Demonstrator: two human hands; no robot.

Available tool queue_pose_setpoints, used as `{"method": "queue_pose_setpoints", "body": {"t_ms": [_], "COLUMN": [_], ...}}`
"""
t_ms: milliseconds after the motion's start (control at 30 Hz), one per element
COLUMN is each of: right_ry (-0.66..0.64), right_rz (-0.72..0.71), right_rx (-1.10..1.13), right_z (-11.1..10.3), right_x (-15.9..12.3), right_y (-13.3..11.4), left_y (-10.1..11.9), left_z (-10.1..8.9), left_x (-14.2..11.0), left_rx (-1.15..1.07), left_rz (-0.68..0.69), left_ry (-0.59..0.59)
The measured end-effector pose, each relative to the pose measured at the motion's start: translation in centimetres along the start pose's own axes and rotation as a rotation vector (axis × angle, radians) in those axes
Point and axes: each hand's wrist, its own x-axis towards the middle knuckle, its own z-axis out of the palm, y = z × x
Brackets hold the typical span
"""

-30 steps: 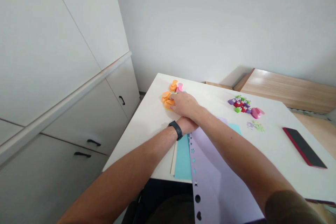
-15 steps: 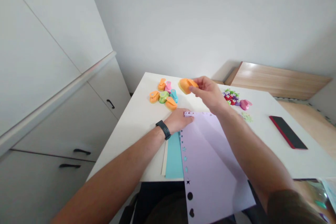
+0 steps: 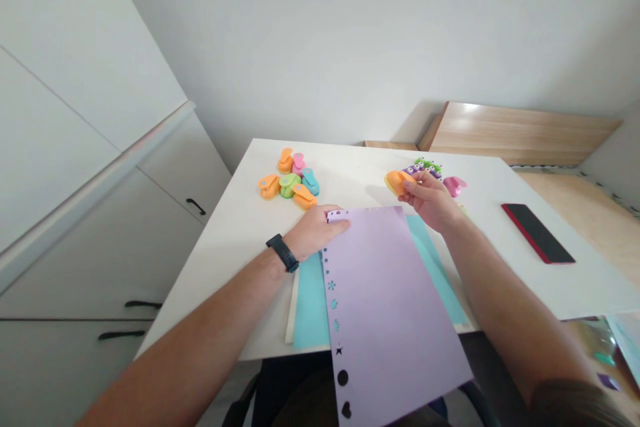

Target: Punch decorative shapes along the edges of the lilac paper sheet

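My left hand [image 3: 320,232] grips the top left corner of a purple paper sheet [image 3: 390,307], thumb on top. Cut-out shapes, among them a circle, a heart and a star, run down its left edge, and small ones line the top edge. The sheet's lower end hangs past the table edge. In my right hand [image 3: 433,199] is an orange craft punch [image 3: 399,181], held above the table at the right. Light blue paper [image 3: 311,307] lies under the purple sheet, with a pale sheet's edge showing beneath it.
Several craft punches [image 3: 290,185] in orange, pink, green and blue cluster at the back left. Small punches with googly eyes [image 3: 425,167] and a pink punch [image 3: 455,185] stand at the right. A black and red flat object [image 3: 537,233] lies farther right. White cabinets [image 3: 95,233] border the left.
My right hand has carried the orange punch right and slightly down, toward the googly-eyed punches. My left hand keeps hold of the purple sheet. The view has shifted to the right.
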Motion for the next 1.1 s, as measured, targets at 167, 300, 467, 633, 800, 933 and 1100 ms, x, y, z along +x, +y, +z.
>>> {"method": "queue_pose_setpoints", "body": {"t_ms": [167, 300, 467, 633, 800, 933, 1100], "right_ry": [0.022, -0.007, -0.012, 0.015, 0.046, -0.015, -0.06], "right_rz": [-0.008, 0.027, 0.013, -0.042, -0.013, -0.009, 0.005], "right_rx": [0.004, 0.109, 0.195, 0.208, 0.197, 0.166, 0.157], "right_z": [-0.8, -0.7, -0.5, -1.1, -1.9, -2.0, -1.9], "right_x": [0.0, -0.2, -0.2, 0.1, 0.3, 0.3, 0.2], "right_y": [0.9, 1.0, 1.2, 1.5, 1.4, 1.3, 1.5], "left_y": [0.1, 0.4, 0.4, 0.5, 0.7, 0.8, 0.9], "left_z": [0.1, 0.1, 0.1, 0.1, 0.3, 0.3, 0.2], "left_x": [0.1, 0.2, 0.3, 0.2, 0.3, 0.4, 0.4], "left_rx": [-0.014, 0.011, -0.006, 0.013, 0.026, 0.011, 0.014], "left_rz": [-0.011, -0.027, -0.045, -0.044, -0.051, -0.062, -0.051], "left_ry": [-0.029, -0.023, -0.036, -0.022, -0.011, -0.018, -0.023]}}
